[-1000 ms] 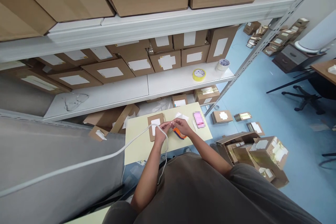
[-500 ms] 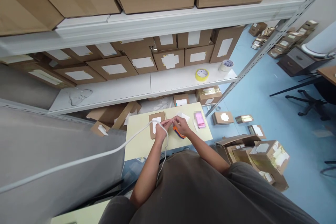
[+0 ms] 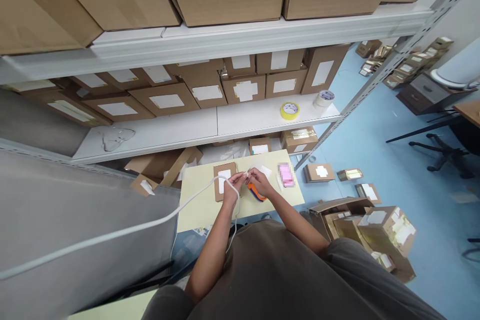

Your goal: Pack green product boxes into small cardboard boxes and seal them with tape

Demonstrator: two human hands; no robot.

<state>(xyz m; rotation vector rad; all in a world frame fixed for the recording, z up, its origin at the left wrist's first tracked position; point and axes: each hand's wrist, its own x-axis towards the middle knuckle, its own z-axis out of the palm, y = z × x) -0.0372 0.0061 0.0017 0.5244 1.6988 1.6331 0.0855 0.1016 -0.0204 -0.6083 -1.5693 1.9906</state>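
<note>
My left hand (image 3: 233, 187) and my right hand (image 3: 260, 181) meet above the pale yellow table, fingertips pinched together on a small white piece (image 3: 246, 174) whose kind is too small to make out. Below my left hand lies a flat cardboard box (image 3: 218, 191) with a white label. An orange and blue tool (image 3: 256, 192) rests under my right hand, partly covered by it. Behind my right hand is a white sheet (image 3: 266, 171), and farther right a pink item (image 3: 286, 175), blurred out. A white cable (image 3: 165, 217) runs across the view in front of my left wrist.
The table (image 3: 193, 208) stands against a shelf (image 3: 176, 135) carrying labelled cardboard boxes, a yellow tape roll (image 3: 290, 110), a white tape roll (image 3: 324, 99) and clear glasses (image 3: 117, 138). An open carton (image 3: 165, 162) sits left of the table. More boxes (image 3: 386, 230) crowd the floor at right.
The view has shifted slightly, so the shelf sits a little lower. My hands stay together, and more of the small white piece shows between the fingertips.
</note>
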